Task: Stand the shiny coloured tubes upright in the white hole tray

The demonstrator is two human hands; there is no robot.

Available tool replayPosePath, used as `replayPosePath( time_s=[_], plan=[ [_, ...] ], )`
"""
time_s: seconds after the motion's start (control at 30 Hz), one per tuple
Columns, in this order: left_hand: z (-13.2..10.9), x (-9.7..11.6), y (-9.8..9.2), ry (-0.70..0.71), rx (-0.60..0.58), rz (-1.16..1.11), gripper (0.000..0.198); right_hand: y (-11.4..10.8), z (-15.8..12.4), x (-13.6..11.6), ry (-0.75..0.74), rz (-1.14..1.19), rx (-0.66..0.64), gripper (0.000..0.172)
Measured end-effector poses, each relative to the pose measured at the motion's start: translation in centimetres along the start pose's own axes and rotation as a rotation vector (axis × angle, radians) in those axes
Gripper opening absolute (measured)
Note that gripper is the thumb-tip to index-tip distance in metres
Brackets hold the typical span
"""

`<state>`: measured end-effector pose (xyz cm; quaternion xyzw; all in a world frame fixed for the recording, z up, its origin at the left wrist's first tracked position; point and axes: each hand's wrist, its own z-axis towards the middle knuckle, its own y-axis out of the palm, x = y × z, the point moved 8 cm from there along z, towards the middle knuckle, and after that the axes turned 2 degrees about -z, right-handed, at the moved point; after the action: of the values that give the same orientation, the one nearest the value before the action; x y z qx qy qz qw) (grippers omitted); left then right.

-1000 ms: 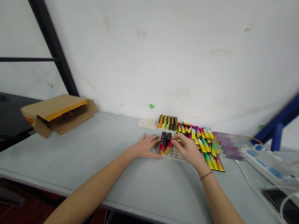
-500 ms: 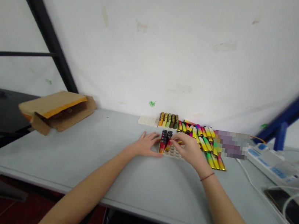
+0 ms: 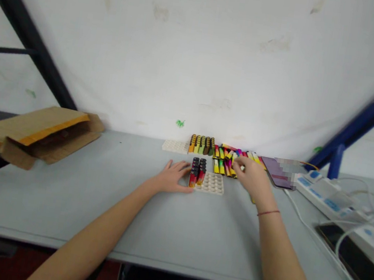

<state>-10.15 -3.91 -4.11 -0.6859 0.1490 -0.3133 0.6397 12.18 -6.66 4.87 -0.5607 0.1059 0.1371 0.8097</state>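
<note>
My left hand (image 3: 172, 178) lies flat on the grey table (image 3: 95, 201) with fingers spread, touching the left side of a white holed tray (image 3: 214, 183). Several dark-capped lighters (image 3: 197, 172) stand upright in the tray's left columns. My right hand (image 3: 253, 178) hovers over a row of colourful lighters (image 3: 225, 161) lying flat behind the tray; its fingers curl down onto them. What the fingers hold cannot be made out. A second white tray (image 3: 175, 146) near the wall carries a row of upright lighters (image 3: 202, 145).
An open cardboard box (image 3: 38, 133) lies on its side at the far left. A phone (image 3: 276, 172) rests right of the lighters. Power strips (image 3: 322, 193) and white cables (image 3: 348, 255) crowd the right side, beside a dark flat device (image 3: 358, 261).
My right hand left the tray and moved right and back onto the flat lighters. The view swung a little to the right. My left hand stayed beside the tray.
</note>
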Motion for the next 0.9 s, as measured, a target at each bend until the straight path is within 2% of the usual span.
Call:
replayPosePath(
  time_s=[0.07, 0.17, 0.27, 0.4, 0.57, 0.73, 0.8, 0.9],
  plan=[
    [0.0, 0.0, 0.0, -0.001, -0.002, 0.002, 0.085, -0.6, 0.0, 4.7, 0.29, -0.197, 0.033, 0.031],
    [0.0, -0.1, 0.0, -0.002, -0.002, 0.002, 0.085, 0.4, -0.4, 9.2, 0.488, -0.314, -0.047, 0.039],
    [0.0, -0.2, 0.1, 0.001, -0.001, 0.001, 0.086, 1.7, -0.6, 11.2, 0.553, -0.321, -0.114, 0.04],
    [0.1, -0.2, 0.1, 0.01, 0.002, 0.006, 0.085, 1.8, -0.6, 11.7, 0.571, -0.301, -0.127, 0.037],
    [0.1, -0.2, 0.0, 0.01, 0.004, 0.002, 0.085, 1.0, 0.1, 10.2, 0.485, -0.151, -0.05, 0.036],
    [0.1, -0.1, -0.1, 0.008, 0.002, -0.005, 0.084, 1.5, 1.2, 4.8, 0.219, 0.199, 0.099, 0.03],
    [0.1, -0.1, 0.0, 0.008, 0.004, -0.007, 0.085, 2.4, 1.2, 2.6, 0.155, 0.361, 0.07, 0.039],
    [0.1, 0.0, -0.1, 0.015, 0.009, -0.006, 0.085, 4.4, 0.8, 0.2, 0.142, 0.67, -0.074, 0.052]
  ],
)
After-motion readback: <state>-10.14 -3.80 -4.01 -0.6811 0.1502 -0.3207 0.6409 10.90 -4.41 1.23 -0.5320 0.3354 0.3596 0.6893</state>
